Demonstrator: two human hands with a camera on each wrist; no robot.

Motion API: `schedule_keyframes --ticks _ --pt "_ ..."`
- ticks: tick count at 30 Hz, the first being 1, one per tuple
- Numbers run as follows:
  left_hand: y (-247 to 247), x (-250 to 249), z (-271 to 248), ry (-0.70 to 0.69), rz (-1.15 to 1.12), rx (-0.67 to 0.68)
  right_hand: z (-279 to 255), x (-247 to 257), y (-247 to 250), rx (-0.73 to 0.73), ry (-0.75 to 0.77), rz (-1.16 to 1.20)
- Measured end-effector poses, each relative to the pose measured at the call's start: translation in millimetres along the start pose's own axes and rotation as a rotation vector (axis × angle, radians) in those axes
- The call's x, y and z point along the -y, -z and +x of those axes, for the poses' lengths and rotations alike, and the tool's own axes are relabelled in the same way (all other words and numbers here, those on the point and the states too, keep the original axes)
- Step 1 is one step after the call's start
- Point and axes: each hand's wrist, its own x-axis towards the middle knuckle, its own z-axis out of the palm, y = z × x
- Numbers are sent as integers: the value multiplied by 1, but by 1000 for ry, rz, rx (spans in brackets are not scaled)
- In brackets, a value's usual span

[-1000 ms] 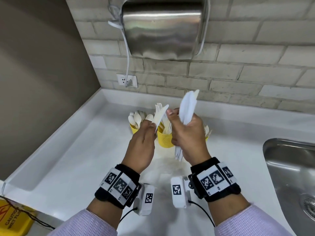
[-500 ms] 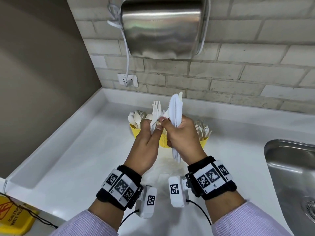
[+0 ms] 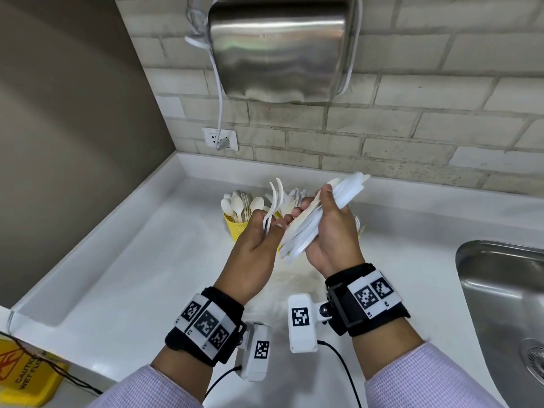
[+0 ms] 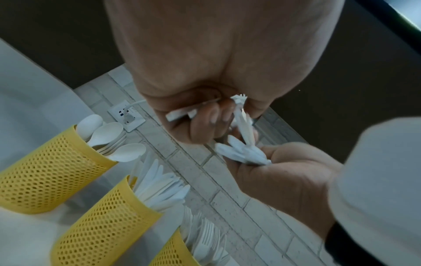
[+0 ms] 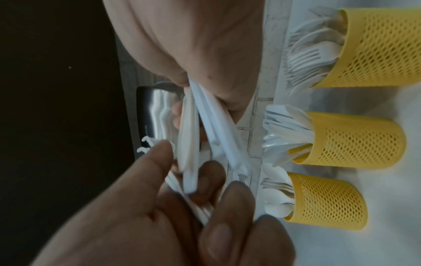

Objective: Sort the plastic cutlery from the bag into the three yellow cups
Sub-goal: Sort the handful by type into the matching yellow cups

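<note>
- Surroundings: white counter; steel sink at right; dryer on brick wall, corded to a socket; yellow sign lower left.
- Right hand is curled round a tilted bundle of white cutlery.
- Left hand pinches two forks by the handles, just beside the bundle.
- In the head view, the hands hide most of the cups.
- Right wrist view alone shows all three clearly: forks, knives, spoons, each in its own.

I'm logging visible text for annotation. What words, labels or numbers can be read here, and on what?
"CAUTION WET FLO", cut off by the frame: yellow plastic floor sign, bottom-left corner.
Faint brand mark on the steel wall-mounted hand dryer: too blurred to read.
Black-and-white square tags on the wristbands: patterns only, tiny digits unreadable.
</note>
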Motion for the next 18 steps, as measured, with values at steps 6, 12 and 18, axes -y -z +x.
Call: schedule_keyframes --ticks 6,12,18 --pt "8 6 6 323 -326 -26 8 12 3 -59 154 -5" --pt "8 12 12 601 -752 123 -2 10 -18 -39 481 -327" --pt "12 1 18 657 -999 213 -11 -13 -25 0 564 -555"
